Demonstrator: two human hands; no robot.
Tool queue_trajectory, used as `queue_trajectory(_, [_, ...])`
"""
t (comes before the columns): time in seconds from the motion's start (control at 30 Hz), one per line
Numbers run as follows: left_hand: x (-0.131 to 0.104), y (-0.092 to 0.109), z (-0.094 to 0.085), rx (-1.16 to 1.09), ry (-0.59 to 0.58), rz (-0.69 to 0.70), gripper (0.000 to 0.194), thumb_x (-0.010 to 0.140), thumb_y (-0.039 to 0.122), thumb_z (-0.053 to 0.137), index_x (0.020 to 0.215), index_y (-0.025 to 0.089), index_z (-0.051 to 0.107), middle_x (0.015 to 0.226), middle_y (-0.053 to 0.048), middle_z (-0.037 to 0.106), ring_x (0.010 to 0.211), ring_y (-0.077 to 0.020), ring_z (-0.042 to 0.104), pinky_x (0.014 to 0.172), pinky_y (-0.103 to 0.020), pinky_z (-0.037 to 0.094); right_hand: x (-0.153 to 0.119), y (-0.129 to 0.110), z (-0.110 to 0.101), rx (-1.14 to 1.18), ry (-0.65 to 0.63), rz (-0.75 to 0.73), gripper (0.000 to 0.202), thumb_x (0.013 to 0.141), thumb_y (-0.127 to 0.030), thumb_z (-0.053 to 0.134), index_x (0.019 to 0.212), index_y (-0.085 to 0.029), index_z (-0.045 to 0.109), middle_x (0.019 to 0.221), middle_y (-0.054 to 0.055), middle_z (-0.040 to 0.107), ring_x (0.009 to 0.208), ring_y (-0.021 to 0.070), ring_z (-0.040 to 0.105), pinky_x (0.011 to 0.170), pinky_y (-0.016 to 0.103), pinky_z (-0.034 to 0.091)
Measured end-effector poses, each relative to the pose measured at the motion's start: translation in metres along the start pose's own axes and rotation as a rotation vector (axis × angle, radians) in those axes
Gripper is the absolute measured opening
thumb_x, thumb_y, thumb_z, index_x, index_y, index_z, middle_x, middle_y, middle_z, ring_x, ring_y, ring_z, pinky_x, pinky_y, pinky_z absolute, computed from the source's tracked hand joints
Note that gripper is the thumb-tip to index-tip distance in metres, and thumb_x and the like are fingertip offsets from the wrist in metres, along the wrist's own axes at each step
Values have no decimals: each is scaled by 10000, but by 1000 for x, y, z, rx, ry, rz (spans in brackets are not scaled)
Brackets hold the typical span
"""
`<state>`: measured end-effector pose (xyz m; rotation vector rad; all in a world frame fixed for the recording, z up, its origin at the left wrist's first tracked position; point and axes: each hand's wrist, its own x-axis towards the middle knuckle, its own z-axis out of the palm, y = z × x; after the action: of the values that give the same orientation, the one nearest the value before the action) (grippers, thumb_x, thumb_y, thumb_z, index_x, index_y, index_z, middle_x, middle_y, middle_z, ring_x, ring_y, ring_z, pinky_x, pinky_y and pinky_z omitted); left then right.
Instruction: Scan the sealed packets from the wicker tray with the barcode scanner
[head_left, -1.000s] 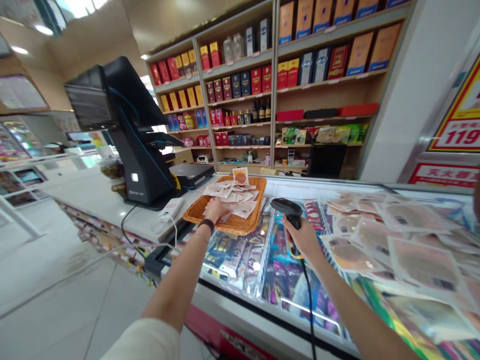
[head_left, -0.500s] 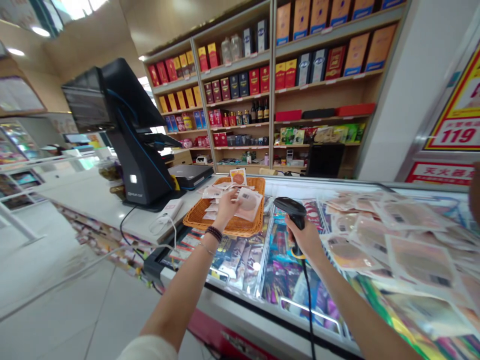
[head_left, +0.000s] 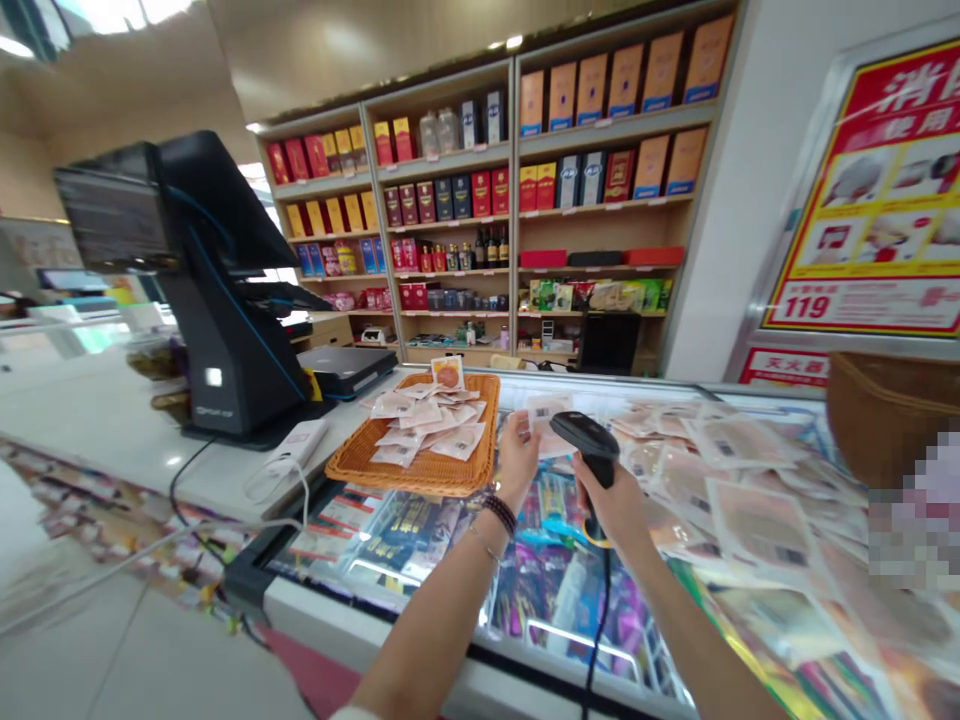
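My right hand (head_left: 611,500) grips the handle of a black barcode scanner (head_left: 585,436), its cord hanging down over the freezer's front. Just left of it, my left hand (head_left: 519,452) pinches a flat clear packet (head_left: 546,412) by its edge, in front of the scanner's head. Part of that packet is hidden behind the scanner. An orange wicker basket (head_left: 409,488) sits left of my left hand, with several similar flat packets (head_left: 427,415) heaped inside. On the right, many larger-looking flat packets (head_left: 765,520) lie spread over the freezer's glass top.
A black checkout terminal (head_left: 232,300) and a flat scale (head_left: 349,368) stand on the white counter (head_left: 82,400) at left. Bagged goods show under the freezer glass (head_left: 570,590). Boxed shelves (head_left: 517,200) rise behind. Someone with a brown-coloured part (head_left: 892,410) is at far right.
My left hand has moved right from over the basket, carrying the packet to the scanner. The view has turned to the right; the scanner stays in my right hand.
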<state>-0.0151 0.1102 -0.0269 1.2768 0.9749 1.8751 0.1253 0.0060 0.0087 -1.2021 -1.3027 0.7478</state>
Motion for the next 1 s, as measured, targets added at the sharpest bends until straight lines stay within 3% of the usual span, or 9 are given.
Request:
queue_trajectory(0.1, [-3,-24,-3,-36,18,-49,319,799,166,767,1100,174,663,1033,-114,768,935,-218,746,845,-353,600,0,5,-8,11,-12,35,507,735,-742,653,625,-266,521,424,-5,540,368,186,533,431,310,429])
queue_trajectory(0.23, [-1,-36,-17,-60,62,-88,321,752,136,796,1037,174,654,1035,-109,747,967,-227,735,880,-365,586,-1,7,-11,-47,-53,53,485,751,-724,626,614,-270,524,432,6,560,381,197,553,453,319,447])
queue_trajectory(0.5, [-1,-37,-18,-71,47,-38,305,771,142,769,1053,173,656,1108,-124,741,1055,-245,724,991,-412,556,-2,10,-12,-176,-169,28,472,845,-655,580,579,-272,509,421,12,578,399,189,575,521,308,470])
queue_trajectory(1.0, [0,-44,-18,-61,40,-32,286,779,145,751,1048,170,658,1098,-120,757,1021,-234,735,954,-402,582,-3,14,-12,-162,-159,19,443,862,-620,599,608,-260,545,424,4,585,395,191,581,515,306,475])
